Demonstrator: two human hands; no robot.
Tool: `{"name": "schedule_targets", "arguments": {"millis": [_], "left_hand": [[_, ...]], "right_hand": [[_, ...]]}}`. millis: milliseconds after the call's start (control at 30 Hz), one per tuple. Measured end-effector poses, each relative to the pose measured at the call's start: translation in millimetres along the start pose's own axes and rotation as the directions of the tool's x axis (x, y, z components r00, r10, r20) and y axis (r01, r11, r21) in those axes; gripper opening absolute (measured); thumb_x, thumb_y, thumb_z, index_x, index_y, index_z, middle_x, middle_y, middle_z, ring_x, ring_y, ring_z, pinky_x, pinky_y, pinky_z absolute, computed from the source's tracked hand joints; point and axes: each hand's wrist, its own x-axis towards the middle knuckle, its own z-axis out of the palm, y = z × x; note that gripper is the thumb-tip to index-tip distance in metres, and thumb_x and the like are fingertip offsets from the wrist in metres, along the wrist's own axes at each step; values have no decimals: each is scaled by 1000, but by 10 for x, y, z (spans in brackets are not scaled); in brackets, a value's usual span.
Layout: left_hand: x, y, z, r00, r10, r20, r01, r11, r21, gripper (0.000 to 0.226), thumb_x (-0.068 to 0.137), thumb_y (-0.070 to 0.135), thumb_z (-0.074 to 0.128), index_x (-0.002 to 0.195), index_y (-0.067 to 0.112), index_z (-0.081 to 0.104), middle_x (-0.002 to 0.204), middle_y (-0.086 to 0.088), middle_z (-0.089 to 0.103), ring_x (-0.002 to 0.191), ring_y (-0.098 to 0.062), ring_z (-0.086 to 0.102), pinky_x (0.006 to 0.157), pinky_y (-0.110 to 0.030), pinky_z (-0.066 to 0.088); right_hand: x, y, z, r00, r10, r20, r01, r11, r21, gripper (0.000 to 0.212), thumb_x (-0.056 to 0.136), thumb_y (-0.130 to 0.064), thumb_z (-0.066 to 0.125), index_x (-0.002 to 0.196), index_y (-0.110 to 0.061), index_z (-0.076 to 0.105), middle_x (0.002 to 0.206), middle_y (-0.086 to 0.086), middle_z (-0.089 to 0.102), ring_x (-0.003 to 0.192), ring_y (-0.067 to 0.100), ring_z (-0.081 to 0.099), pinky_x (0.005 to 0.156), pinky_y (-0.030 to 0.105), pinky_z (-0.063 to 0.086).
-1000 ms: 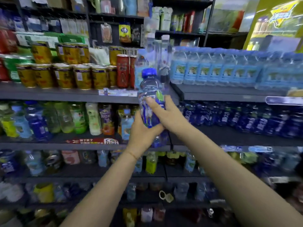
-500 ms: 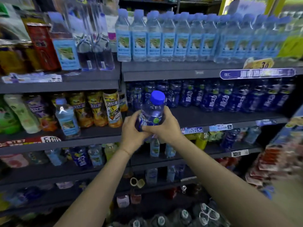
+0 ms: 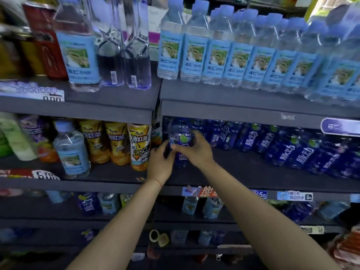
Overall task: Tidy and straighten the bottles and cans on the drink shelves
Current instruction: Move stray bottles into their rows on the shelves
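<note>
A dark blue drink bottle (image 3: pixel 180 140) stands at the left end of the middle right shelf (image 3: pixel 253 172), under the shelf above. My left hand (image 3: pixel 159 162) grips its lower left side. My right hand (image 3: pixel 194 151) wraps around its front and right side. A row of matching dark blue bottles (image 3: pixel 288 151) runs to the right of it. The bottle's cap is hidden in the shadow under the upper shelf.
Light blue water bottles (image 3: pixel 233 55) line the upper shelf. Yellow iced-tea bottles (image 3: pixel 139 145) and a lone water bottle (image 3: pixel 72 151) stand on the middle left shelf. Lower shelves hold mixed bottles (image 3: pixel 194 205). Red packets (image 3: pixel 346 248) sit at the bottom right.
Both hands have carried the blue bottle from in front of the shelves to the left end of the blue-bottle row. The view has shifted rightward and closer.
</note>
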Motion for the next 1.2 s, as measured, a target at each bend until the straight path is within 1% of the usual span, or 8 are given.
{"name": "schedule_targets", "arguments": {"millis": [133,233,400,533,667,800,900,1200], "left_hand": [[138,14,30,998,-36,-60,33,998,-46,54,89,26,57,141,30,44,135,-4,57,125,-23,52,104,-47,45],[195,46,66,993,-60,-99,54,996,-69,68,76,26,52,143,28,39,137,-6,55,126,-24,51,107,-46,43],[153,34,100,991,-43,-126,33,996,-84,68,79,20,50,146,28,38,140,-2,53,130,-17,48,113,-38,37],[39,3,84,996,-89,-31,84,987,-134,72,75,18,51,145,29,40,140,1,53,130,-16,49,113,-45,38],[-274,361,-86,994,-107,-31,106,994,-39,39,88,3,51,125,15,60,124,-7,64,118,-26,59,103,-40,46],[-669,670,-383,987,-36,-159,28,998,-51,34,92,0,48,84,23,72,81,1,74,67,-14,68,70,-31,58],[-913,952,-682,958,10,-288,-8,1000,6,30,92,7,52,81,26,73,73,5,72,68,-18,68,67,-36,57],[-1221,1452,-1537,890,151,-431,-85,982,168,27,88,11,53,79,29,71,75,4,72,69,-23,69,71,-43,58]], "right_hand": [[262,-30,219,998,5,66,-3,1000,-31,70,72,-43,84,130,-21,50,122,-3,65,108,15,63,91,35,54],[373,-38,354,997,-2,76,1,1000,2,69,78,-39,81,133,-14,48,125,0,62,114,16,59,93,28,48],[384,7,406,984,64,165,-71,997,37,52,84,-13,71,129,-3,47,110,4,63,101,15,60,89,29,51],[227,-37,288,961,91,262,-110,992,60,52,93,-4,58,141,-9,41,131,9,55,119,18,53,90,24,43],[-18,-108,76,960,59,273,-84,993,80,35,94,-5,53,128,-10,58,128,8,60,116,22,58,98,34,48],[-344,-351,-175,942,-22,336,-30,989,148,21,96,-5,48,93,-16,65,87,10,69,72,24,66,65,33,52],[-614,-596,-317,914,-163,372,82,971,225,23,97,-4,45,91,-13,66,74,8,66,59,23,61,57,31,48],[-1199,-1430,-352,842,-413,347,298,893,338,24,95,-5,49,85,-18,67,76,11,70,54,20,62,53,30,52]]}}
